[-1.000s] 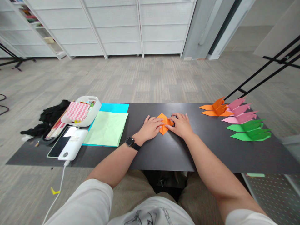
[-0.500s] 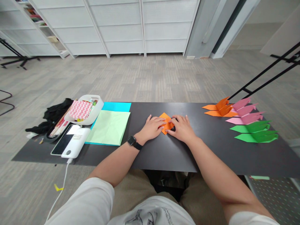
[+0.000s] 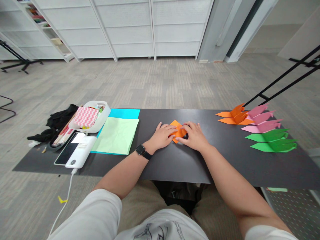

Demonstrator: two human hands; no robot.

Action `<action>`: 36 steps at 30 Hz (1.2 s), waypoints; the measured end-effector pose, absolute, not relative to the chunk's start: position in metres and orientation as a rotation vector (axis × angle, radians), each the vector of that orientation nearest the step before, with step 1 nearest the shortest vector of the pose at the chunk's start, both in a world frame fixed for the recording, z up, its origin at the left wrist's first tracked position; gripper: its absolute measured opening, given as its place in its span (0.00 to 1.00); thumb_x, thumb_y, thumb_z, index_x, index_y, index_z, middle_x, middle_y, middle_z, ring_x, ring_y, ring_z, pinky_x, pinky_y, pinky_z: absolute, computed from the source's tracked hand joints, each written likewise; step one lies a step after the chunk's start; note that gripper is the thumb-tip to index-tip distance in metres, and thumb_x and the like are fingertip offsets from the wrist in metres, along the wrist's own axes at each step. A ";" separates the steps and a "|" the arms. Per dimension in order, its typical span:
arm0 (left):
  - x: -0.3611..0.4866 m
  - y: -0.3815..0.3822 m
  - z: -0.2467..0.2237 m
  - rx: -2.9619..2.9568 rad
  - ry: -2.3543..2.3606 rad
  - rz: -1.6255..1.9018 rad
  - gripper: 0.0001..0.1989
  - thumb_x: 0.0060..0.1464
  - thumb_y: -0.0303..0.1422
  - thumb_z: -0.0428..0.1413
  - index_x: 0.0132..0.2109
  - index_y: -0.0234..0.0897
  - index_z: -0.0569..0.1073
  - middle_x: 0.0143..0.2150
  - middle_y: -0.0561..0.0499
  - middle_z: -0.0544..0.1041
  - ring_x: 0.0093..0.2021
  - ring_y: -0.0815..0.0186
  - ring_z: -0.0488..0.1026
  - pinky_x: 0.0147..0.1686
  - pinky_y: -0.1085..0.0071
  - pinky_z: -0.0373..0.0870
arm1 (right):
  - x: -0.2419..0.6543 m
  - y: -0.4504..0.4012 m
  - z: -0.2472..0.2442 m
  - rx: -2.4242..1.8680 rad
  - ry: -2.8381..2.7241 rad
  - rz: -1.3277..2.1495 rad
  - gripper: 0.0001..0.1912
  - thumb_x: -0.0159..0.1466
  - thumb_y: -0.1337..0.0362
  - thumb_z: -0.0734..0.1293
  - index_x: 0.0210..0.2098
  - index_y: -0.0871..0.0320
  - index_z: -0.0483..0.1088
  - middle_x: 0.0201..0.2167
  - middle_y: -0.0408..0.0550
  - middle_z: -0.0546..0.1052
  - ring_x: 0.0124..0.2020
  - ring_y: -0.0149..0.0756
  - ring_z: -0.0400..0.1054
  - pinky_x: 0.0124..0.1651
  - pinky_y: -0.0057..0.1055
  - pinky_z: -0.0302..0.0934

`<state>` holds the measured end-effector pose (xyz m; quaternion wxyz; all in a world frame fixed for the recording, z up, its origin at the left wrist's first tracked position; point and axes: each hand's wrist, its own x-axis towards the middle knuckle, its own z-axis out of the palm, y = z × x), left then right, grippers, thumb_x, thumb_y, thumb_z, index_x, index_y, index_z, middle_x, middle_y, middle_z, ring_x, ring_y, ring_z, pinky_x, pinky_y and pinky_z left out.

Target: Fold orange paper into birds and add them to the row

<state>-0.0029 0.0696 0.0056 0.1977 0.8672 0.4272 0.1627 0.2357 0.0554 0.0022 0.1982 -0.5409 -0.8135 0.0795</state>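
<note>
A folded piece of orange origami paper [image 3: 178, 128] lies on the dark table between my two hands, one corner pointing away from me. My left hand [image 3: 162, 136] rests on its left side, fingertips pressed on the paper. At the right side, my right hand [image 3: 194, 136] has its thumb and fingers closed on the edge. The paper's outer corners are partly hidden beneath my fingers. On the right of the table stand folded paper cranes: orange ones [image 3: 233, 115], pink ones [image 3: 262, 121] and green ones [image 3: 273, 141].
At the left lie light green paper sheets [image 3: 115, 136] over blue paper [image 3: 126, 113]. Beside them are a white basket [image 3: 102, 120], a white power bank [image 3: 81, 153] with a cable, a tablet [image 3: 65, 154] and black cloth [image 3: 61, 118]. The table's near edge [image 3: 175, 181] lies before my lap.
My right hand has shifted very slightly at the paper's right edge. My left hand stays in place, and the other things have not moved.
</note>
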 end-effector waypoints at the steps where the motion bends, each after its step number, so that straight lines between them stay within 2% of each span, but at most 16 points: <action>1: -0.003 0.070 0.006 2.420 1.201 0.462 0.19 0.72 0.35 0.51 0.65 0.49 0.75 0.69 0.50 0.75 0.71 0.56 0.67 0.78 0.39 0.42 | 0.237 0.057 0.002 -1.518 -2.224 0.224 0.22 0.67 0.46 0.71 0.54 0.50 0.77 0.61 0.57 0.73 0.64 0.59 0.68 0.72 0.75 0.49; 4: -0.002 0.069 0.009 2.409 1.227 0.476 0.21 0.71 0.38 0.53 0.67 0.47 0.72 0.68 0.46 0.76 0.69 0.54 0.69 0.77 0.43 0.48 | 0.237 0.061 0.003 -1.501 -2.165 0.234 0.16 0.68 0.51 0.69 0.52 0.49 0.79 0.59 0.55 0.75 0.62 0.56 0.70 0.72 0.68 0.52; 8: -0.003 0.068 0.012 2.440 1.246 0.489 0.30 0.63 0.50 0.62 0.67 0.42 0.73 0.63 0.42 0.78 0.65 0.47 0.71 0.73 0.46 0.57 | 0.235 0.063 0.001 -1.463 -2.265 0.287 0.17 0.68 0.55 0.69 0.54 0.49 0.80 0.57 0.54 0.78 0.60 0.54 0.70 0.71 0.63 0.56; 11: -0.006 0.070 0.012 2.469 1.209 0.485 0.35 0.60 0.51 0.65 0.68 0.42 0.72 0.63 0.41 0.78 0.64 0.47 0.71 0.72 0.46 0.58 | 0.235 0.067 -0.003 -1.458 -2.291 0.295 0.16 0.69 0.57 0.68 0.54 0.50 0.80 0.57 0.53 0.79 0.60 0.53 0.70 0.70 0.62 0.57; 16: -0.015 0.074 0.014 2.474 1.132 0.560 0.31 0.61 0.43 0.65 0.69 0.46 0.70 0.70 0.45 0.74 0.70 0.51 0.68 0.77 0.47 0.49 | 0.246 0.074 -0.009 -1.385 -2.342 0.312 0.17 0.70 0.60 0.68 0.56 0.49 0.80 0.61 0.51 0.79 0.66 0.54 0.68 0.71 0.62 0.57; 19: -0.021 0.076 0.017 2.467 1.122 0.570 0.30 0.60 0.38 0.64 0.68 0.46 0.71 0.69 0.46 0.74 0.71 0.52 0.68 0.77 0.47 0.50 | 0.253 0.077 -0.010 -1.407 -2.337 0.294 0.18 0.69 0.61 0.69 0.57 0.49 0.80 0.63 0.50 0.79 0.69 0.55 0.66 0.72 0.63 0.56; 24: -0.023 0.078 0.017 2.464 1.157 0.568 0.24 0.61 0.31 0.58 0.64 0.48 0.75 0.66 0.48 0.77 0.68 0.55 0.71 0.77 0.47 0.51 | 0.260 0.080 -0.011 -1.388 -2.362 0.298 0.19 0.70 0.61 0.69 0.59 0.49 0.80 0.62 0.50 0.81 0.68 0.52 0.69 0.71 0.60 0.59; 31: -0.022 0.080 0.016 2.452 1.179 0.666 0.12 0.69 0.35 0.55 0.55 0.45 0.80 0.59 0.49 0.81 0.62 0.59 0.75 0.75 0.50 0.55 | 0.260 0.080 -0.010 -1.385 -2.358 0.311 0.19 0.70 0.61 0.69 0.59 0.49 0.80 0.62 0.50 0.81 0.66 0.52 0.70 0.71 0.59 0.59; 36: -0.021 0.084 0.015 2.443 1.160 0.673 0.12 0.73 0.38 0.53 0.50 0.44 0.82 0.57 0.49 0.82 0.58 0.59 0.76 0.67 0.54 0.66 | 0.257 0.077 -0.005 -1.345 -2.367 0.315 0.18 0.69 0.61 0.70 0.57 0.49 0.81 0.60 0.51 0.81 0.61 0.50 0.72 0.67 0.54 0.63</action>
